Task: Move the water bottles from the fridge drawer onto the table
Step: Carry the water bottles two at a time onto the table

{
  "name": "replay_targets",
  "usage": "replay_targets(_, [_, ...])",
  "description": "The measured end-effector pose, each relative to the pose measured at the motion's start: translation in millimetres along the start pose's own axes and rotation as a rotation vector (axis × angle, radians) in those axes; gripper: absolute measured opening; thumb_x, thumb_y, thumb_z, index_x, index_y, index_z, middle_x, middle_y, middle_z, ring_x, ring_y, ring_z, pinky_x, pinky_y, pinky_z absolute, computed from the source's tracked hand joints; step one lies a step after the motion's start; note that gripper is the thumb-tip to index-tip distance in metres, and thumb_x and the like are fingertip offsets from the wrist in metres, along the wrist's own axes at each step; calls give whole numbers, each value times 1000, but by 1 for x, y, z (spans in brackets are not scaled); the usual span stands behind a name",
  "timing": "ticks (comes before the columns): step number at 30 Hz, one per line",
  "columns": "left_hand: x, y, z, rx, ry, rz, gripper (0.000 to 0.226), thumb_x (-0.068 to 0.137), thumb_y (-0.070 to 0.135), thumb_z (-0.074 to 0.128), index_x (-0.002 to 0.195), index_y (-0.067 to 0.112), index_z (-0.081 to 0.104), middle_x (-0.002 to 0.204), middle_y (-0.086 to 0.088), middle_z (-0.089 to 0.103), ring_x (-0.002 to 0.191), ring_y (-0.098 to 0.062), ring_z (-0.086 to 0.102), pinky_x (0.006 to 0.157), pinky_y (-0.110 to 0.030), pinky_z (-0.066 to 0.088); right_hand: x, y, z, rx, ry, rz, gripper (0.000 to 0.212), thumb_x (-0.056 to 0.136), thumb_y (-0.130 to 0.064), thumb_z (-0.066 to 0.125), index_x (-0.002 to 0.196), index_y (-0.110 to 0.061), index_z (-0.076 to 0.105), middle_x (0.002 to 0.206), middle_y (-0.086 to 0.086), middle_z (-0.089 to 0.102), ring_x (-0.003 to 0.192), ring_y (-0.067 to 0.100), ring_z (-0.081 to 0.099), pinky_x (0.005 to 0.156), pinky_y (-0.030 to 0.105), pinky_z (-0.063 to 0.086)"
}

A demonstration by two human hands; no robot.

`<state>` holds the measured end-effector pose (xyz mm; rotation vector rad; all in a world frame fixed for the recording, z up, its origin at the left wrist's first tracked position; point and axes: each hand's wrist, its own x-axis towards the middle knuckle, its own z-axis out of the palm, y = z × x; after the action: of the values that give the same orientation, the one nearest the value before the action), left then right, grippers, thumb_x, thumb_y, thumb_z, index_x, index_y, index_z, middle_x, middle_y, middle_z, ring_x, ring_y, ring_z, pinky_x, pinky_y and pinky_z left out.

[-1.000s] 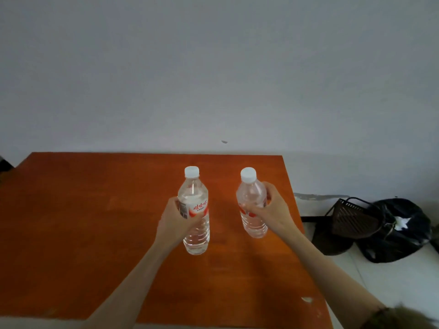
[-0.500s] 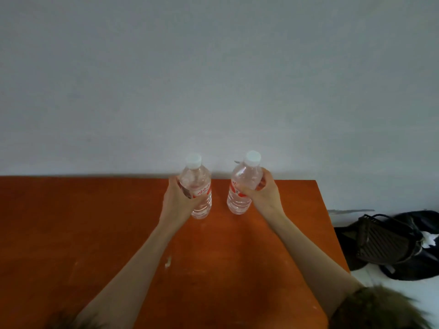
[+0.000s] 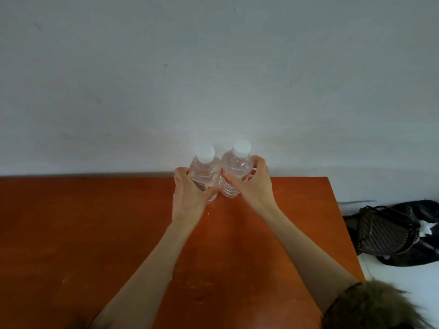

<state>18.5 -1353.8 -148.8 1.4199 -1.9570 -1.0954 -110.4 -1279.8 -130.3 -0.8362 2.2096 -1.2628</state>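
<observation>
Two clear water bottles with white caps stand upright side by side near the far edge of the orange-brown table (image 3: 95,233), close to the wall. My left hand (image 3: 190,193) grips the left bottle (image 3: 204,172) around its body. My right hand (image 3: 249,184) grips the right bottle (image 3: 237,165) the same way. The two bottles touch or nearly touch each other. Their bases appear to rest on the tabletop, partly hidden by my fingers. The fridge drawer is out of view.
A plain grey-white wall (image 3: 213,79) rises right behind the table. On the floor to the right of the table lie a dark woven basket (image 3: 384,233) and a black bag (image 3: 422,233). A fur-trimmed sleeve (image 3: 370,307) shows at the bottom right.
Both hands moved the bottles away from me toward the table's far edge and brought them together; the bottles went from held apart above the table to side by side at the wall.
</observation>
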Motion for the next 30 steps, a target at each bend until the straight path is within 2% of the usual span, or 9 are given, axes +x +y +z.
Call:
replay_targets(5, [12, -8, -15, -8, -256, 134, 100, 63, 32, 81, 141, 24, 19, 144, -3, 35, 130, -21, 39, 107, -45, 35, 3, 2, -22, -88, -204, -57, 78, 72, -43, 73, 137, -21, 34, 136, 0, 48, 118, 16, 48, 92, 27, 37])
replay_targets(7, [19, -9, -19, -19, -325, 157, 95, 68, 24, 79, 141, 30, 19, 143, -1, 41, 128, -19, 42, 106, -40, 34, 3, 2, -23, -102, -247, -77, 75, 76, -36, 71, 138, -22, 32, 135, 0, 49, 113, 17, 51, 90, 26, 39])
replay_targets(11, [13, -10, -13, -39, -241, 150, 82, 71, 22, 75, 137, 28, 28, 131, 2, 54, 109, -5, 48, 89, -28, 36, 1, 6, -14, -79, -204, -76, 70, 80, -29, 69, 139, -21, 31, 137, 1, 49, 122, 18, 46, 92, 26, 33])
replay_targets(15, [9, -11, 0, -44, -93, 109, 76, 75, 22, 73, 137, 29, 28, 134, 1, 52, 120, -21, 51, 97, -43, 41, 2, 7, -13, -74, -220, -82, 72, 79, -30, 69, 139, -22, 30, 135, 0, 50, 109, 6, 45, 88, 20, 32])
replay_targets(19, [8, -13, 2, -37, -94, 107, 76, 74, 23, 74, 134, 26, 29, 134, -1, 51, 120, -24, 50, 93, -39, 43, 4, 10, -12, -74, -215, -67, 72, 79, -31, 69, 139, -22, 30, 137, 2, 49, 123, 18, 45, 91, 26, 31])
replay_targets(22, [6, -8, 0, -51, -109, 95, 78, 74, 24, 75, 137, 21, 28, 136, -4, 49, 123, -25, 48, 99, -44, 43, 2, 8, -14, -72, -221, -71, 75, 79, -33, 69, 140, -23, 27, 138, 2, 48, 126, 20, 44, 94, 29, 33])
replay_targets(26, [0, 5, -4, -112, -171, 105, 83, 74, 24, 74, 140, 21, 24, 137, -2, 47, 122, -24, 49, 96, -34, 38, -4, 1, -17, -26, -310, -2, 87, 81, -30, 67, 146, -19, 10, 146, 4, 38, 131, 25, 39, 108, 46, 32])
replay_targets(28, [-4, 8, -9, -80, -206, 57, 86, 77, 29, 72, 143, 20, 19, 143, -4, 42, 127, -25, 44, 103, -42, 37, -9, -3, -20, -29, -333, 53, 92, 83, -28, 64, 148, -18, 0, 150, 7, 30, 134, 27, 35, 109, 52, 29])
replay_targets(30, [-13, 8, -14, 29, -168, -39, 83, 81, 35, 66, 145, 15, 17, 147, -9, 36, 132, -28, 38, 106, -50, 35, -17, -4, -26, -79, -326, 71, 90, 84, -34, 62, 147, -18, 1, 152, 7, 24, 137, 28, 30, 110, 50, 28])
